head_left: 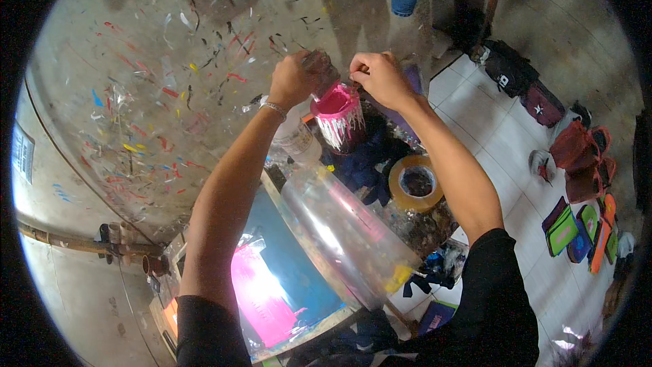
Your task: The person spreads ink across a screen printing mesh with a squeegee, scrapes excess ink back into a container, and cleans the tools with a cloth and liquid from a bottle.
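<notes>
My left hand (291, 81) is closed around a dark, crumpled-looking, partly see-through thing (319, 71), tipped above the left rim of a paint can. Pink paint fills the can (341, 126), and white and pink drips run down its dark side. At the can's right rim, my right hand (382, 80) has its thumb and fingers pinched together; whatever lies between them is too small to make out. A whitish plastic tub (299, 141) stands just left of the can, under my left forearm.
Nearer me lies a printing screen (299, 265) with pink paint on its blue face. A clear plastic sheet (346, 228) curves beside it. A roll of tape (435, 190) rests right of dark cloth (360, 163). Bags (577, 163) and colourful pouches (562, 228) lie on white tiles at right.
</notes>
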{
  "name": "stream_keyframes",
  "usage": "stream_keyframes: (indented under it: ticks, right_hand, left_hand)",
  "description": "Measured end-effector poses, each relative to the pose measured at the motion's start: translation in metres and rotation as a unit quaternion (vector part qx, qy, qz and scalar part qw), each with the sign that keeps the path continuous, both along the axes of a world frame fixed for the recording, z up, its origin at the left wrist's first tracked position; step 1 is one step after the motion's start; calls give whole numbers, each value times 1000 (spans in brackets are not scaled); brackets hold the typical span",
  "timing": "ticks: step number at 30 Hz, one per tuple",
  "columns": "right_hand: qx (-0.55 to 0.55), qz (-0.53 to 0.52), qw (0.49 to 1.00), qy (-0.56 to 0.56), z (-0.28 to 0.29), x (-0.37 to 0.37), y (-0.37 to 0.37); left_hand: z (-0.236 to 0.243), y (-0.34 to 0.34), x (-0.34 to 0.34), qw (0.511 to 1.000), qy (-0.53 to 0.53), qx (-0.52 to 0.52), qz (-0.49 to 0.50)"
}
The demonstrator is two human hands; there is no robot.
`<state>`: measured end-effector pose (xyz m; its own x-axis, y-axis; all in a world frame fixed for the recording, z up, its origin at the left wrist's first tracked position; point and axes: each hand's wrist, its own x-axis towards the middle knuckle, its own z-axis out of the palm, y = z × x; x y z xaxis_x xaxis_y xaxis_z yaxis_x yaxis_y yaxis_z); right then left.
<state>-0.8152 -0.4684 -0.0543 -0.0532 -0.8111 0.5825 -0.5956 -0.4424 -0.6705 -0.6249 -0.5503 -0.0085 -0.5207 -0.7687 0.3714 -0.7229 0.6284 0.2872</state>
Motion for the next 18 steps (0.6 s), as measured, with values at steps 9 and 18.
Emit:
stream_keyframes:
  ticks: [9,18]
  right_hand:
    - [-33,-8,998,-60,-6,-19,11]
    - [34,32,997,-64,-10,-25,16]
  left_hand:
    - [-15,26,5,993,100,50,38]
    - [-54,40,6,987,123,1,100]
